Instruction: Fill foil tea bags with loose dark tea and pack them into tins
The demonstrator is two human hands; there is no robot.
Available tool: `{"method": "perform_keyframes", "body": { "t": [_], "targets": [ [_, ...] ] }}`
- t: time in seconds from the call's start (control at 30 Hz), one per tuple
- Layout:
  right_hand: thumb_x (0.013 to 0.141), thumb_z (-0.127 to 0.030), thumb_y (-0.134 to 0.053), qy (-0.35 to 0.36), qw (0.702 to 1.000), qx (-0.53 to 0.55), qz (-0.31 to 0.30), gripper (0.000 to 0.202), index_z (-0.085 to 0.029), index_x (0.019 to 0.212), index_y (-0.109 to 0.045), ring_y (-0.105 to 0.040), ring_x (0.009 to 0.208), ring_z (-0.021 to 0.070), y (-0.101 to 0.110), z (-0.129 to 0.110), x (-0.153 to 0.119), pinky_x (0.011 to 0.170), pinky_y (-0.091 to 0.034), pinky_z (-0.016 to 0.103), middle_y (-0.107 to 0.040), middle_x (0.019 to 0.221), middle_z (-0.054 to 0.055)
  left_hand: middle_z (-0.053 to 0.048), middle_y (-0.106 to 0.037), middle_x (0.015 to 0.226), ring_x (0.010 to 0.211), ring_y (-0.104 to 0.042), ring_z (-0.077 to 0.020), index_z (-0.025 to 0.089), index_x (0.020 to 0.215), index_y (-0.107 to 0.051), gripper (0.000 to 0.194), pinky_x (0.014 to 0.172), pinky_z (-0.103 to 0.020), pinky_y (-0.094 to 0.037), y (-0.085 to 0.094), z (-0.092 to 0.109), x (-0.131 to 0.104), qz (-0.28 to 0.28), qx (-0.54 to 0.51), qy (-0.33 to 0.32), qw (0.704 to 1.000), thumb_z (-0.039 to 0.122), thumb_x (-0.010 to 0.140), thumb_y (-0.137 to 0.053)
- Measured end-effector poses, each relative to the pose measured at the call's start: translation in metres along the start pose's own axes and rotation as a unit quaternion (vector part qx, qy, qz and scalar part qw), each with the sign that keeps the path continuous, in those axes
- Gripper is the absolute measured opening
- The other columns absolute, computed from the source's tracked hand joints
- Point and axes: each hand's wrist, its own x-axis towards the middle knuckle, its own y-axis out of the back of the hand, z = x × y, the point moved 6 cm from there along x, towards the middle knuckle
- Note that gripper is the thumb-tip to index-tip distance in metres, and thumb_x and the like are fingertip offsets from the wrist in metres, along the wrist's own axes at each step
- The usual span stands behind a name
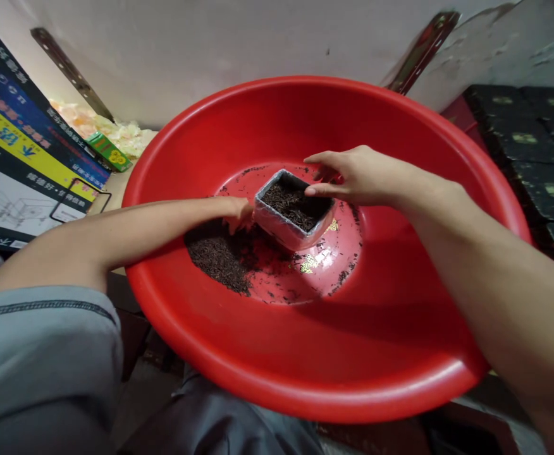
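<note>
You have one big red tub (324, 404), one heap (220, 262) of dark bits and one small box (289, 232) with dark bits inside. A pale wall (234, 47) is at 12 o'clock, black boxes (518, 136) at 2. The small box is mid-tub, the heap at 8. Your right hand (353, 175) is open, thumb over the box's edge at 2. Your left hand (239, 213) is beside the box at 9; I can't tell its grip.

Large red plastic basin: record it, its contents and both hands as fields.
Vessel: large red plastic basin
Inside: rectangular film-lined container, holding dark dry shreds
Loose: dark shredded pile, left of container
Left hand: beside container, contact unclear
Right hand: open, thumb over container's opening
Right of basin: black boxes
</note>
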Motion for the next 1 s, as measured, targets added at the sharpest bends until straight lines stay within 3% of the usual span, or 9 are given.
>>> {"method": "perform_keyframes", "body": {
  "t": [0.1, 0.23, 0.33, 0.4, 0.5, 0.67, 0.87, 0.93, 1.0],
  "targets": [
    [0.095, -0.07, -0.068, -0.009, 1.0, -0.007, 0.026, 0.082, -0.025, 0.163, -0.06, -0.075, 0.12, 0.0366, 0.009, 0.003, -0.002, 0.105, -0.059, 0.052, -0.08, 0.129, 0.014, 0.006, -0.065, 0.053, 0.068, -0.062, -0.0151, 0.021, 0.072, -0.08, 0.024, 0.074, -0.029, -0.055, 0.027, -0.001, -0.007, -0.068, 0.046, 0.056, 0.995, 0.0, 0.063, -0.088],
    [0.095, -0.072, -0.067, -0.019, 0.998, -0.012, 0.054, 0.08, -0.025, 0.161, -0.062, -0.075, 0.121, 0.0376, 0.02, 0.007, -0.003, 0.105, -0.058, 0.054, -0.081, 0.128, 0.013, 0.002, -0.069, 0.059, 0.072, -0.069, -0.0191, 0.02, 0.072, -0.079, 0.014, 0.077, -0.032, -0.051, 0.09, 0.003, -0.026, 0.068, 0.056, 0.075, 0.993, 0.011, 0.068, -0.089],
    [0.095, -0.074, -0.067, -0.016, 0.997, -0.009, 0.069, 0.079, -0.028, 0.159, -0.064, -0.074, 0.121, 0.0368, 0.026, 0.007, -0.003, 0.105, -0.057, 0.052, -0.08, 0.13, 0.012, 0.0, -0.075, 0.068, 0.073, -0.072, -0.019, 0.02, 0.08, -0.082, 0.008, 0.075, -0.031, -0.052, 0.118, 0.021, -0.047, 0.184, 0.019, 0.003, 0.983, 0.022, 0.074, -0.087],
    [0.095, -0.074, -0.066, -0.011, 0.997, -0.003, 0.075, 0.077, -0.03, 0.158, -0.065, -0.074, 0.121, 0.0363, 0.028, 0.006, -0.004, 0.105, -0.057, 0.051, -0.081, 0.129, 0.011, -0.001, -0.078, 0.076, 0.079, -0.073, -0.0189, 0.021, 0.088, -0.085, 0.013, 0.079, -0.03, -0.053, 0.12, 0.042, -0.058, 0.241, -0.002, -0.069, 0.968, 0.03, 0.079, -0.086],
    [0.095, -0.074, -0.067, -0.012, 0.997, 0.001, 0.079, 0.075, -0.032, 0.157, -0.066, -0.074, 0.121, 0.0362, 0.029, 0.005, -0.005, 0.104, -0.058, 0.051, -0.082, 0.127, 0.01, -0.002, -0.081, 0.089, 0.09, -0.076, -0.0192, 0.021, 0.093, -0.086, 0.014, 0.087, -0.03, -0.055, 0.107, 0.077, -0.061, 0.285, -0.026, -0.155, 0.946, 0.029, 0.082, -0.084],
    [0.096, -0.072, -0.066, -0.024, 0.997, -0.006, 0.079, 0.074, -0.028, 0.156, -0.067, -0.076, 0.119, 0.0359, 0.028, 0.007, -0.007, 0.104, -0.058, 0.051, -0.082, 0.126, 0.012, -0.005, -0.084, 0.102, 0.095, -0.078, -0.0191, 0.021, 0.091, -0.086, 0.013, 0.092, -0.03, -0.059, 0.081, 0.116, -0.054, 0.27, -0.048, -0.27, 0.923, 0.013, 0.081, -0.083],
    [0.095, -0.063, -0.072, -0.014, 0.999, 0.014, 0.048, 0.063, -0.031, 0.149, -0.073, -0.077, 0.117, 0.0334, 0.025, 0.0, -0.008, 0.105, -0.059, 0.049, -0.082, 0.125, 0.009, -0.004, -0.086, 0.099, 0.095, -0.081, -0.0185, 0.024, 0.092, -0.088, 0.014, 0.093, -0.028, -0.062, 0.079, 0.119, -0.062, 0.2, -0.093, -0.303, 0.927, 0.013, 0.085, -0.083],
    [0.095, -0.059, -0.073, -0.012, 0.999, 0.044, 0.027, 0.063, -0.03, 0.151, -0.071, -0.077, 0.119, 0.0325, 0.018, -0.007, -0.008, 0.106, -0.06, 0.047, -0.081, 0.13, 0.009, -0.005, -0.086, 0.099, 0.095, -0.08, -0.0193, 0.022, 0.095, -0.088, 0.008, 0.091, -0.029, -0.062, 0.086, 0.11, -0.065, 0.19, -0.11, -0.285, 0.933, 0.021, 0.087, -0.085],
    [0.092, -0.058, -0.077, -0.013, 0.996, 0.084, -0.002, 0.071, -0.03, 0.157, -0.066, -0.076, 0.123, 0.0324, 0.008, -0.014, -0.007, 0.105, -0.062, 0.045, -0.077, 0.14, 0.009, -0.007, -0.086, 0.098, 0.092, -0.079, -0.0191, 0.019, 0.099, -0.088, 0.015, 0.087, -0.029, -0.061, 0.101, 0.09, -0.066, 0.223, -0.125, -0.233, 0.938, 0.032, 0.095, -0.08]
  ]
}}
